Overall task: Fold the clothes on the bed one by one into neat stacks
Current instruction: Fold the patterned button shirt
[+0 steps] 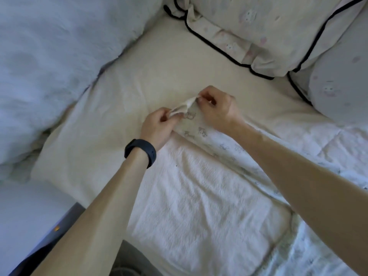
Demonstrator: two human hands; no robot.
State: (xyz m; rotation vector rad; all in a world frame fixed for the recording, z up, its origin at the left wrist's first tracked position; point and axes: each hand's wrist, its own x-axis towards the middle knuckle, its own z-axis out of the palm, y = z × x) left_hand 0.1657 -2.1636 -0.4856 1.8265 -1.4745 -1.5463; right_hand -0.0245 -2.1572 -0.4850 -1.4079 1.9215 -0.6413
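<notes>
I see the bed filling the view, with a pale duvet heaped at nine o'clock and piped pillows at one. A white textured cloth lies flat at six. The printed garment runs from centre toward four. The left hand and right hand each pinch its far hem narrowly. With so little fabric caught, I judge it may slip and bunch.

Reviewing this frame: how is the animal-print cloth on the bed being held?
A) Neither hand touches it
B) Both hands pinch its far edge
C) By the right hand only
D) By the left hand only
B: the left hand and the right hand each pinch the far edge of the animal-print cloth.
</notes>
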